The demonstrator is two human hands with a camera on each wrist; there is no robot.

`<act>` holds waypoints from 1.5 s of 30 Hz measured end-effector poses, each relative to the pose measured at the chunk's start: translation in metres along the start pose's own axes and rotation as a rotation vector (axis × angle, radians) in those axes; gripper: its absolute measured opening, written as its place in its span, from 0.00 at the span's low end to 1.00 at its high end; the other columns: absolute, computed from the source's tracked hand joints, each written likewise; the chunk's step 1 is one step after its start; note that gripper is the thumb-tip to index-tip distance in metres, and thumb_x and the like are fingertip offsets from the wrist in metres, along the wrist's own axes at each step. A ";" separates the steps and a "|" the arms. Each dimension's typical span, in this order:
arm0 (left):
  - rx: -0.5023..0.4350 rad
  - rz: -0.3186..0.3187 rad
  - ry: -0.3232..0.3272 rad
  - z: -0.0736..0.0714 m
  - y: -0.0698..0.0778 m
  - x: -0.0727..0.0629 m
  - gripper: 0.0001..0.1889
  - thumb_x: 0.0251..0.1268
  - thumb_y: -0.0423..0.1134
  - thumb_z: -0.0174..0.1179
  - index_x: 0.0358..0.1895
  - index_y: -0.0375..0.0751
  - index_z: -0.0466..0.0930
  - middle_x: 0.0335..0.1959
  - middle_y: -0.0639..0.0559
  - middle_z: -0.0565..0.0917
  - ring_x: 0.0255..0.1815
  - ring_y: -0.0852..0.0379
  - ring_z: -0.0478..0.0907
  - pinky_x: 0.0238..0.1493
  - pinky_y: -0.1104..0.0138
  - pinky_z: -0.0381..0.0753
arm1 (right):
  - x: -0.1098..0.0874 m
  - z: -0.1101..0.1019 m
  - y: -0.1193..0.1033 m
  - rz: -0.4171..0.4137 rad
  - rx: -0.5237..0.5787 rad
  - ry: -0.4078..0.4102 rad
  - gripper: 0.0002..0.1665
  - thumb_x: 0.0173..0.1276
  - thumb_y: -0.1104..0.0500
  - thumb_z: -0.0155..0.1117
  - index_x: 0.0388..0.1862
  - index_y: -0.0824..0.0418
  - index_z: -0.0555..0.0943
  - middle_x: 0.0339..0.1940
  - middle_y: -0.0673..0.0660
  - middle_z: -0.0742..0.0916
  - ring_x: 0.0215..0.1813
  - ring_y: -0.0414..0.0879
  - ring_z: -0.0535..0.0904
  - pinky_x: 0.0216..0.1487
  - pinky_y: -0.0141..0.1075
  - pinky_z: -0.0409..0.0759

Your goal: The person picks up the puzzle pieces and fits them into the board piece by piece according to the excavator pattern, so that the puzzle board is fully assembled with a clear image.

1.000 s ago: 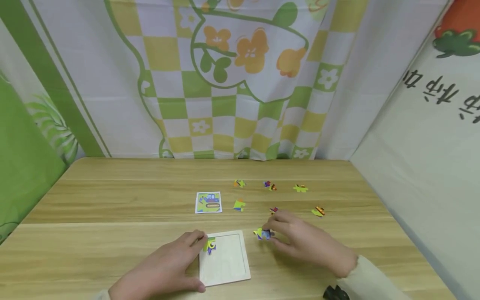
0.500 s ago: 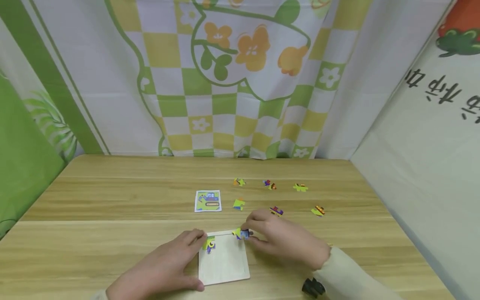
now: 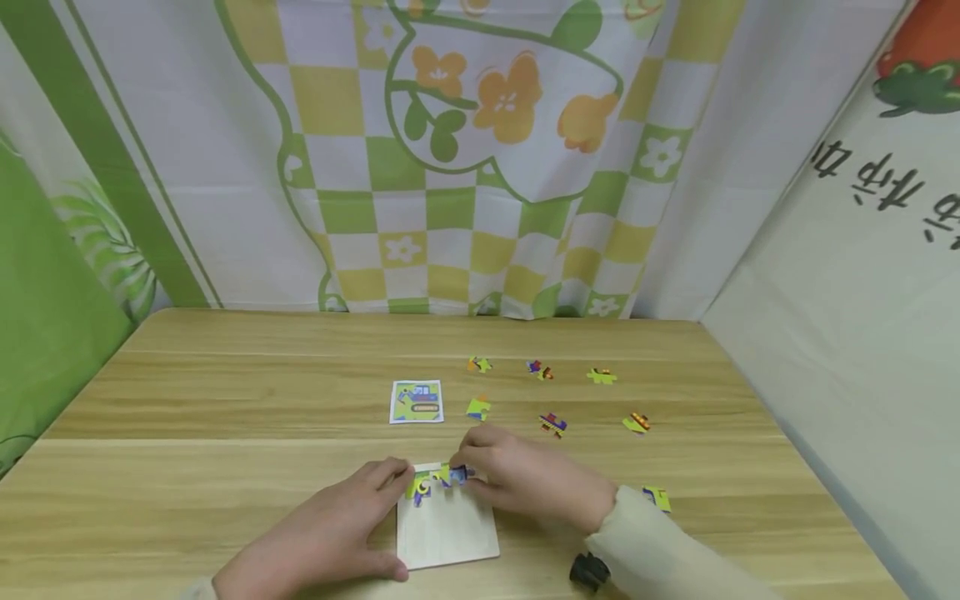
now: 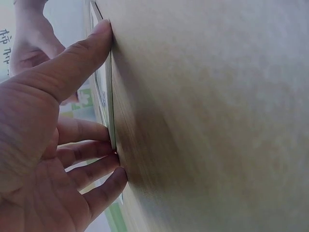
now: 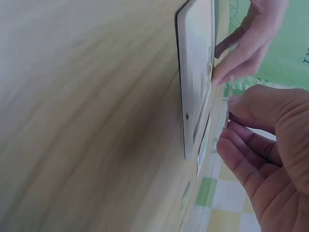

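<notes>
A square wooden puzzle tray (image 3: 450, 533) lies near the table's front edge. In its upper left corner sits a green, yellow and purple jigsaw piece (image 3: 420, 492). My left hand (image 3: 330, 521) holds the tray's left side, thumb at the lower corner and fingertips at the upper one; the left wrist view shows thumb and fingers (image 4: 79, 153) along its edge. Between thumb and fingers my right hand (image 3: 521, 483) pinches a green and blue jigsaw piece (image 3: 456, 475) over the tray's top, right beside the corner piece. Seen edge-on in the right wrist view, this pinched piece (image 5: 228, 108) is thin.
Behind the tray lies a picture card (image 3: 417, 402) of a blue digger. Several loose jigsaw pieces are spread to its right, among them a purple one (image 3: 552, 424). Another piece (image 3: 657, 498) lies by the right sleeve. A black object (image 3: 589, 572) sits under the right forearm.
My right hand has carried the pinched piece left from beside the tray to over its top edge, close to the corner piece. The left hand has stayed on the tray.
</notes>
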State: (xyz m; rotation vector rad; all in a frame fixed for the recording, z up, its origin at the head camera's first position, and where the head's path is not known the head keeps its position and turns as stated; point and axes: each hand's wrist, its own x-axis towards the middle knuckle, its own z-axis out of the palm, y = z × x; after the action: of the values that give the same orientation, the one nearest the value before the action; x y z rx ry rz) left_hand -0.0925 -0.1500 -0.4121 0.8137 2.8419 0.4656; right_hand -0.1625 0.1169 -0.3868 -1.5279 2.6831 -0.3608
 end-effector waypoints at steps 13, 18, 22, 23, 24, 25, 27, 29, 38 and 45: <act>0.004 0.005 -0.006 0.000 0.000 0.001 0.58 0.50 0.71 0.73 0.77 0.32 0.67 0.77 0.41 0.71 0.76 0.44 0.71 0.72 0.47 0.79 | 0.014 0.014 -0.004 -0.012 -0.054 -0.059 0.12 0.73 0.59 0.68 0.54 0.58 0.88 0.47 0.49 0.85 0.48 0.34 0.80 0.50 0.20 0.82; 0.002 0.005 -0.006 0.000 0.000 0.002 0.58 0.50 0.70 0.73 0.77 0.32 0.67 0.77 0.41 0.71 0.76 0.44 0.71 0.72 0.48 0.79 | 0.015 0.017 -0.004 -0.030 -0.094 -0.041 0.11 0.73 0.58 0.69 0.52 0.57 0.88 0.46 0.49 0.86 0.47 0.34 0.79 0.49 0.20 0.81; -0.001 0.006 -0.008 0.000 0.000 0.001 0.58 0.50 0.69 0.74 0.77 0.32 0.67 0.77 0.42 0.71 0.76 0.45 0.71 0.71 0.48 0.80 | 0.015 0.018 -0.005 -0.033 -0.123 -0.040 0.11 0.73 0.58 0.69 0.52 0.57 0.88 0.46 0.48 0.85 0.47 0.35 0.79 0.49 0.20 0.82; -0.002 0.006 -0.008 0.000 0.000 0.001 0.57 0.50 0.69 0.74 0.77 0.32 0.67 0.77 0.42 0.71 0.76 0.45 0.71 0.71 0.48 0.80 | 0.015 0.018 -0.006 -0.030 -0.125 -0.041 0.12 0.73 0.58 0.69 0.53 0.57 0.88 0.46 0.48 0.85 0.47 0.35 0.79 0.49 0.20 0.82; -0.004 0.006 -0.008 0.000 0.000 0.001 0.57 0.50 0.69 0.74 0.77 0.32 0.67 0.77 0.42 0.71 0.76 0.45 0.71 0.71 0.48 0.80 | 0.015 0.018 -0.006 -0.029 -0.127 -0.041 0.12 0.73 0.58 0.69 0.53 0.56 0.88 0.46 0.48 0.85 0.47 0.35 0.79 0.49 0.20 0.82; -0.004 0.005 -0.006 0.000 0.000 0.001 0.58 0.50 0.69 0.74 0.77 0.32 0.67 0.77 0.41 0.71 0.76 0.45 0.71 0.71 0.48 0.80 | 0.015 0.018 -0.006 -0.028 -0.129 -0.041 0.12 0.73 0.58 0.69 0.53 0.56 0.88 0.46 0.48 0.85 0.47 0.35 0.79 0.49 0.19 0.82; -0.005 0.003 -0.003 0.000 0.000 0.000 0.58 0.50 0.69 0.74 0.77 0.32 0.67 0.77 0.41 0.71 0.76 0.44 0.71 0.72 0.47 0.79 | 0.015 0.018 -0.007 -0.026 -0.134 -0.039 0.11 0.73 0.58 0.69 0.52 0.56 0.88 0.45 0.48 0.85 0.46 0.35 0.79 0.48 0.19 0.81; -0.008 0.000 -0.002 -0.001 0.000 0.000 0.58 0.50 0.69 0.74 0.78 0.32 0.66 0.77 0.40 0.71 0.77 0.43 0.71 0.72 0.47 0.79 | 0.016 0.018 -0.008 -0.026 -0.138 -0.036 0.10 0.73 0.58 0.69 0.51 0.56 0.88 0.45 0.48 0.85 0.46 0.35 0.79 0.47 0.19 0.81; -0.015 -0.006 -0.007 0.000 0.000 -0.001 0.58 0.50 0.69 0.74 0.78 0.32 0.66 0.77 0.40 0.71 0.77 0.43 0.71 0.72 0.46 0.78 | 0.018 0.019 -0.010 -0.017 -0.175 -0.037 0.09 0.73 0.58 0.69 0.49 0.56 0.88 0.43 0.47 0.85 0.44 0.35 0.78 0.46 0.21 0.82; -0.003 0.006 0.001 0.000 -0.001 -0.001 0.57 0.50 0.69 0.74 0.77 0.32 0.67 0.77 0.41 0.71 0.76 0.44 0.71 0.72 0.47 0.79 | 0.019 0.019 -0.011 -0.004 -0.168 -0.051 0.08 0.73 0.58 0.69 0.48 0.55 0.89 0.43 0.48 0.85 0.43 0.35 0.77 0.45 0.20 0.81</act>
State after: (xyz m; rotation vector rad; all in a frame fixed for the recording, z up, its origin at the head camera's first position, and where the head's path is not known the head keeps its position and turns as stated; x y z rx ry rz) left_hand -0.0926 -0.1514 -0.4127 0.8218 2.8393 0.4712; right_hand -0.1607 0.0916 -0.4009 -1.5597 2.7327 -0.0967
